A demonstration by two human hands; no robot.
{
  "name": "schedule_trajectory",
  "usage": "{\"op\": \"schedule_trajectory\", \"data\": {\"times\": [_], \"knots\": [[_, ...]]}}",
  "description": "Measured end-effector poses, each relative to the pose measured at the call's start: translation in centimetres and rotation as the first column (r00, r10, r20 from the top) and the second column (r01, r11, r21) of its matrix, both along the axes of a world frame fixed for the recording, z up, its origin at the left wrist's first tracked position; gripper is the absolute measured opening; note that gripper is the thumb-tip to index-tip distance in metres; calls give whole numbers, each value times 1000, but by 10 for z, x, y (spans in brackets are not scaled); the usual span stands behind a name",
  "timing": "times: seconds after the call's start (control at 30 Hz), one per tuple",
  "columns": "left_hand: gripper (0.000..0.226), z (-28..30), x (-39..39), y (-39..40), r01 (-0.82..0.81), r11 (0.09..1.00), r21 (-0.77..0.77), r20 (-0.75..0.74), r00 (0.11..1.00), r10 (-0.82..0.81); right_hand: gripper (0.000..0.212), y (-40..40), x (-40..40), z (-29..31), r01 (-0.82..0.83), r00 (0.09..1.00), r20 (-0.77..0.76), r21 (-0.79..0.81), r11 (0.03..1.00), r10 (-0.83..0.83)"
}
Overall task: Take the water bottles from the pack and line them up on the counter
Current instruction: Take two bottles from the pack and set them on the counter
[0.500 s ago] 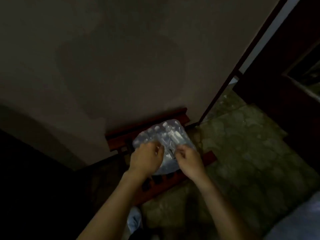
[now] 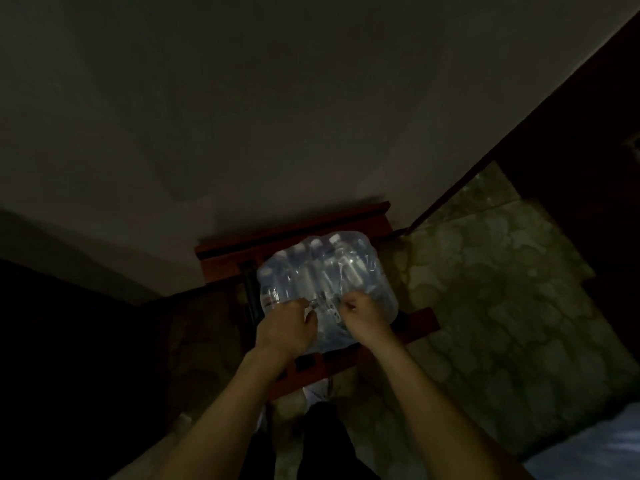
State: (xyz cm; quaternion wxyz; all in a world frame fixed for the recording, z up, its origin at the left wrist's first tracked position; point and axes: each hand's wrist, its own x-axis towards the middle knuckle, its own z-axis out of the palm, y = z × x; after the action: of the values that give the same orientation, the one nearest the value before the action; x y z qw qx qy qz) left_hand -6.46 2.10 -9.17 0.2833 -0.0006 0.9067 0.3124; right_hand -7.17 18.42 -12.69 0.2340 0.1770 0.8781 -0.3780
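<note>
Hands, left hand (image 2: pixel 286 325) and right hand (image 2: pixel 363 315), seemingly pinch the clear shrink-wrapped plastic bottle pack (image 2: pixel 325 275); sudden tearing could spill bottles.

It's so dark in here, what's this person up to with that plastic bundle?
A person is opening a shrink-wrapped pack of water bottles that sits on a reddish wooden stand by the wall. The left hand and right hand both pinch the plastic wrap on the near side, as if tearing it. No bottle is out yet.
</note>
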Motion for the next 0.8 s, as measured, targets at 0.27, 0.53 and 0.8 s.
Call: {"op": "schedule_trajectory", "data": {"times": [0.27,0.53,0.8], "knots": [[41,-37,-20,40,-171,984,-53,157,972,177,31,20,-37,-61,-279,952,120,-34,960,281],[41,-64,-8,57,-344,939,-23,184,921,343,52,31,-44,-109,-659,737,242,47,751,631],[39,-75,0,62,-406,913,-19,224,889,400,72,23,-50,-131,-792,597,264,347,503,758]]}}
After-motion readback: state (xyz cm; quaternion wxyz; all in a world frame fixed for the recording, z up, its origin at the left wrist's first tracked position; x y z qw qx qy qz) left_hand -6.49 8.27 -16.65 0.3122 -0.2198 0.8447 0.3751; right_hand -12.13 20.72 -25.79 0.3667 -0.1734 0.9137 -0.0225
